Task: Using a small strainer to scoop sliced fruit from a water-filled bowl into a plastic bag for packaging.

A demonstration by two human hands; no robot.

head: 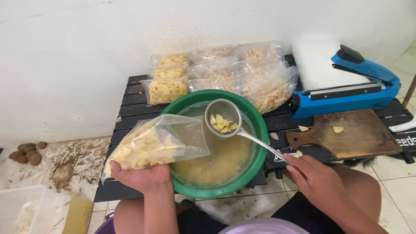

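In the lower left of the frame, the left hand (141, 175) is closed around the bottom of a clear plastic bag (158, 145) full of pale yellow slices. The bag is held tipped on its side with its open mouth pointing right, over the green basin (259, 143), so drips and stray bits fall back in. In the lower right, the right hand (314, 182) is wrapped tight around the thin metal handle of a round mesh strainer (223, 118). The strainer sits over the basin, just beside the bag's mouth, and holds a few wet yellow slices (222, 123). Its fine wire lets the water run out. The basin is smooth, round plastic and holds cloudy yellowish water with more pieces in it. It rests on a low black slatted table (130, 110). Behind it, at the top middle, filled clear bags (216, 73) lean in rows near the white wall. At the upper right lies a long blue heat sealer (346, 89). Below it is a brown wooden cutting board (355, 134) with 1 slice on top. Small brown lumpy roots (27, 152) lie on the dirty tile floor at the far left.
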